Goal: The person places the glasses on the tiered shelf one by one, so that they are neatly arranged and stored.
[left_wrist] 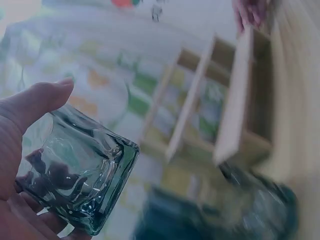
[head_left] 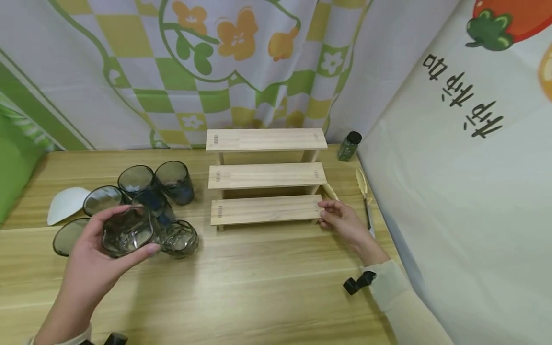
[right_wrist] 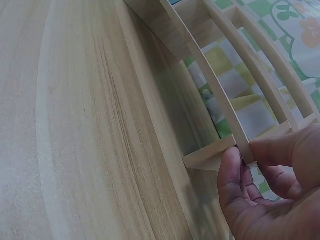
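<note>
Grips wavy glass w/ L hand above worktop twd its left edge & pinches rt end of bottom rack tier w/ R hand, prob. handling smth lightish, stiff, slick & v. fragile, best held round sides, not rim.

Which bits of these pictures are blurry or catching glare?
Left wrist view: rack and background glasses blurred, held cup sharper with glints, top left corner washed out; head view: mostly crisp, a bright glint in that cup; right wrist view: shade beneath the rack, no strong glare.
</note>
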The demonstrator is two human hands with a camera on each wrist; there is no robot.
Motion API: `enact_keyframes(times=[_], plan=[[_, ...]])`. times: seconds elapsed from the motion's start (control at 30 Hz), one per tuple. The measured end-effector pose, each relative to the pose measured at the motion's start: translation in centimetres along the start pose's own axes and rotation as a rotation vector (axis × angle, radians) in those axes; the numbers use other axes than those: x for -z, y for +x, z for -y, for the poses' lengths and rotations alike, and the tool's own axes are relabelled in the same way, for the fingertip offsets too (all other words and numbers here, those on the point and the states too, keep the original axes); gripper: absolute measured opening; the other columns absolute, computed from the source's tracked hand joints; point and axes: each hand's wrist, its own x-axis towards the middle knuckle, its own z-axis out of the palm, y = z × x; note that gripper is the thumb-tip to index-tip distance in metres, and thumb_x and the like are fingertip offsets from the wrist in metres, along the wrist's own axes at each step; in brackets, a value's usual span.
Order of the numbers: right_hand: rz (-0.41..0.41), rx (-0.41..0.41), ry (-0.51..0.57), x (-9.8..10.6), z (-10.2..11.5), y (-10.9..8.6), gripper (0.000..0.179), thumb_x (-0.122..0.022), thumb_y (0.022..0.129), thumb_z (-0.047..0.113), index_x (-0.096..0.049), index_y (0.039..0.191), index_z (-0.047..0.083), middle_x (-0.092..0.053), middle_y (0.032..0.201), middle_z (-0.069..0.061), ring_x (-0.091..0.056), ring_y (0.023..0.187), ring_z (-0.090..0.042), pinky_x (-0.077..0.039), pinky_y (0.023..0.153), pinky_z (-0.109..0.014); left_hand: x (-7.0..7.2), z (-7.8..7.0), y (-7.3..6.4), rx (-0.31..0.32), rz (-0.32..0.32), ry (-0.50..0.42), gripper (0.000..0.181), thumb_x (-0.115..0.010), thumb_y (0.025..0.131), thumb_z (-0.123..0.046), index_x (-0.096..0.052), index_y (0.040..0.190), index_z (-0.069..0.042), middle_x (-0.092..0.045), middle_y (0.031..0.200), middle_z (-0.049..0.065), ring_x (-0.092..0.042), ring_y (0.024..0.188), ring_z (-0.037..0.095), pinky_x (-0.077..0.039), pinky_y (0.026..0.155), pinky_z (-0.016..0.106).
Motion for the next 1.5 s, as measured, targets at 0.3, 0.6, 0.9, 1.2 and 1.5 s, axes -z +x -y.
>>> enact_keyframes(times=[0.3, 0.6, 0.9, 1.2, 1.5], plan=[[0.009, 0.005, -0.031, 0.5, 0.2, 0.1, 0.038, -0.059, 0.104, 0.007, -0.052, 0.139, -0.005, -0.052, 0.129, -0.022, -0.062, 0.103, -0.026, -0.055, 0.087, -0.032, -6.3, -6.9, 7.9, -0.09, 0.313, -0.128, 0.077, -0.091, 0.074, -0.001, -0.054, 0.141, -0.016, -0.055, 0.134, 0.005, -0.057, 0.117, 0.026, -0.053, 0.093, 0.031], [0.007, 0.004, -0.025, 0.3, 0.7, 0.2, 0.037, -0.057, 0.104, 0.005, -0.052, 0.139, -0.005, -0.051, 0.128, -0.022, -0.062, 0.105, -0.03, -0.055, 0.09, -0.034, -17.6, -10.1, 17.4, -0.166, 0.437, -0.26, 0.077, -0.096, 0.072, -0.022, -0.054, 0.137, -0.013, -0.06, 0.131, 0.0, -0.057, 0.117, 0.02, -0.047, 0.101, 0.04], [-0.031, -0.011, 0.004, 0.2, 0.4, 0.0, 0.033, -0.057, 0.104, 0.003, -0.054, 0.136, -0.004, -0.054, 0.121, -0.017, -0.063, 0.097, -0.023, -0.056, 0.088, -0.037, -25.5, -10.3, 22.0, -0.125, 0.465, -0.196, 0.084, -0.092, 0.076, -0.036, -0.049, 0.145, -0.015, -0.057, 0.136, -0.004, -0.049, 0.124, 0.009, -0.041, 0.104, 0.028], [-0.032, -0.021, -0.003, 0.1, 0.1, 0.0, 0.032, -0.058, 0.104, 0.004, -0.056, 0.135, -0.002, -0.054, 0.119, -0.017, -0.062, 0.099, -0.027, -0.056, 0.088, -0.038, -27.9, -10.0, 23.3, -0.084, 0.401, -0.184, 0.088, -0.092, 0.074, -0.042, -0.048, 0.145, -0.016, -0.052, 0.136, -0.002, -0.05, 0.121, 0.012, -0.043, 0.1, 0.028], [-0.027, -0.025, -0.003, 0.2, -0.1, 0.0, 0.033, -0.057, 0.105, 0.005, -0.055, 0.137, -0.002, -0.055, 0.124, -0.019, -0.062, 0.103, -0.03, -0.054, 0.091, -0.041, -30.7, -10.1, 22.6, -0.097, 0.328, -0.181, 0.089, -0.09, 0.077, -0.04, -0.043, 0.147, -0.012, -0.048, 0.14, -0.002, -0.047, 0.126, 0.012, -0.043, 0.099, 0.025]])
